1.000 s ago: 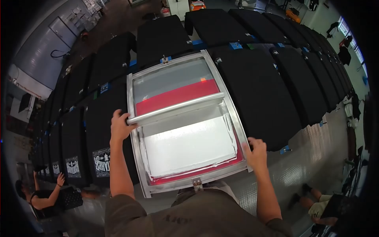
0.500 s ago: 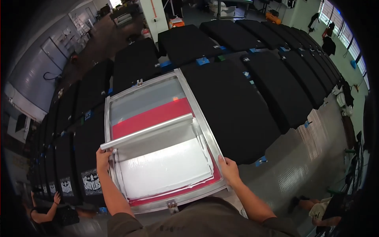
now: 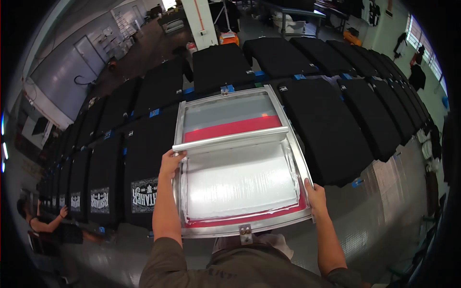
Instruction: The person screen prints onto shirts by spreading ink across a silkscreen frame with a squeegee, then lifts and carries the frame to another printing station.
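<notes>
A metal-framed printing screen lies across the black shirts, with white ink spread over its near part and a red border around it. A long metal squeegee rests crosswise on the screen, beyond the ink. My left hand is closed on the left side of the frame, its fingers by the squeegee's left end. Whether it also grips the squeegee I cannot tell. At the near right corner, my right hand wraps round the frame's right rail. A metal bracket sits at the frame's near edge.
Black shirts on boards run in two rows, including one at right. A white printed design shows on a shirt at left. Another person sits at far left with hands raised. A pillar stands behind the rows.
The screen and both hands have shifted right and slightly up in view, and the screen sits straighter. The camera has turned too. More of the printed shirts at left now shows.
</notes>
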Tool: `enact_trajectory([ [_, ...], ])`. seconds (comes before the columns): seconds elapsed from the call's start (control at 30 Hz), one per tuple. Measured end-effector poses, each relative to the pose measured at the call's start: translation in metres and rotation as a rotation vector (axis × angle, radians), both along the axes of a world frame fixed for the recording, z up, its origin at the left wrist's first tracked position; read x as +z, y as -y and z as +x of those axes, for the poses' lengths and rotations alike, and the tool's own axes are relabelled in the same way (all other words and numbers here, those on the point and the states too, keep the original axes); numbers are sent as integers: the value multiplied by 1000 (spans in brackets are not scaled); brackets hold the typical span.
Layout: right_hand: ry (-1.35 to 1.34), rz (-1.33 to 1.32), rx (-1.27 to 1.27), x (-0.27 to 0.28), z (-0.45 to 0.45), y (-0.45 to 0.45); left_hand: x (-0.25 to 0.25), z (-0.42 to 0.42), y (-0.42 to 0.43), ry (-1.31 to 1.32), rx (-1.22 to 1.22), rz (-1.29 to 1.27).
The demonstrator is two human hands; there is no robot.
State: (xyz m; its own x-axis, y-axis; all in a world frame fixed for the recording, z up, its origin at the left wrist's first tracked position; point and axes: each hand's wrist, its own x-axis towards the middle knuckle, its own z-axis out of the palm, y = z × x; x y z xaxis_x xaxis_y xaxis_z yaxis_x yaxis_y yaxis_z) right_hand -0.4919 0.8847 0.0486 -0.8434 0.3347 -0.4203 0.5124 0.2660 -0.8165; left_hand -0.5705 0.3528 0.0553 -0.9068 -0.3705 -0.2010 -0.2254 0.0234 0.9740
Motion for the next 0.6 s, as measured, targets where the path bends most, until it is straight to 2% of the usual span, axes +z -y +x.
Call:
enact_trajectory([
  [0.17, -23, -49, 10, -15, -32, -15, -10, -25, -9, 1, -12, 41],
  [0.33, -23, -73, -15, -3, -53, -15, -26, -36, -23, 13, 26, 37],
  [0.4, 73, -24, 57, -13, -64, -29, -35, -37, -29, 24, 40, 5],
  [0.5, 16, -34, 96, -51, -71, -42, -57, -37, -28, 66, 71, -86],
  [0.6, 32, -74, 114, -50, -70, -43, -32, -21, -41, 19, 95, -1],
])
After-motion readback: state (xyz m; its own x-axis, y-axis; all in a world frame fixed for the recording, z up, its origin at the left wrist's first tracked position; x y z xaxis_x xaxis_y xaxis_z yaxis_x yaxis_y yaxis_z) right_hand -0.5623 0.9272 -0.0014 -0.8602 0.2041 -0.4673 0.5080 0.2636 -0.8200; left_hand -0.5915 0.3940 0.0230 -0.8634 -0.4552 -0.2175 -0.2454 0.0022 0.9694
